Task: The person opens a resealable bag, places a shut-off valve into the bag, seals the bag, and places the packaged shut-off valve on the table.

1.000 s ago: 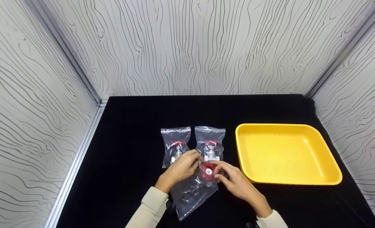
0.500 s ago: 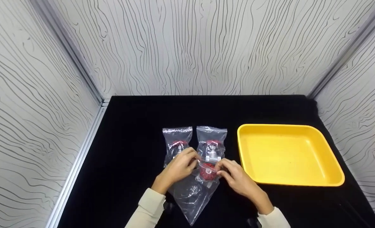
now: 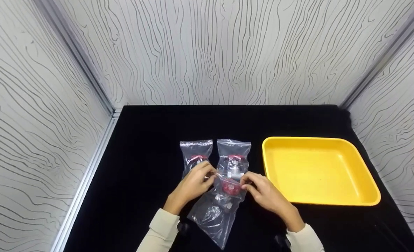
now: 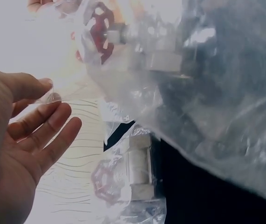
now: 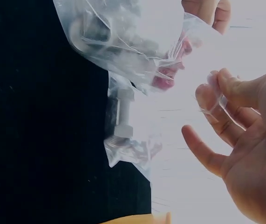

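Observation:
A clear plastic bag (image 3: 212, 213) hangs between both hands, its mouth toward the far side. Inside it is a metal valve (image 4: 163, 56) with a red handwheel (image 3: 231, 188) just below the mouth. My left hand (image 3: 196, 180) pinches the left corner of the mouth between thumb and fingers. At the right corner, my right hand (image 3: 262, 190) pinches the plastic, other fingers spread in the right wrist view. Beyond the hands lie two more bagged valves: the left bag (image 3: 196, 145) is partly hidden by my left hand, the right bag (image 3: 233, 145) overlapped by the held one.
To the right stands a yellow tray (image 3: 315, 171) with nothing in it. Black cloth (image 3: 158, 129) covers the table. Pale wood-patterned panels (image 3: 207, 52) enclose the back and both sides, with a metal rail (image 3: 84, 182) along the left edge.
The bag's lower end has swung to the right and hangs straighter. My right fingers have shifted to the mouth's right corner, my left hand slightly left, and the mouth is stretched between them.

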